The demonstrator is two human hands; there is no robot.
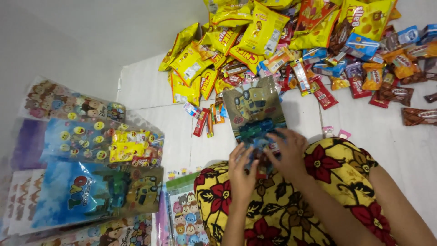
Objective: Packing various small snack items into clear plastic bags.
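Both my hands hold a clear plastic gift bag point(253, 111) printed with a yellow cartoon vehicle, resting against my knee. My left hand point(241, 171) grips its lower left edge. My right hand point(287, 152) is over its lower right side, fingers on the blue and red packets inside. My lap is covered by a yellow cloth with red flowers point(282, 200).
A large heap of yellow snack packets point(218, 50) and mixed blue, orange and brown wrapped sweets point(364, 59) lies on the white tiled floor ahead. At left, filled printed gift bags point(86, 141) lie in a stack, with one blue bag point(95, 193) nearest. Small sweets point(205, 120) are scattered between.
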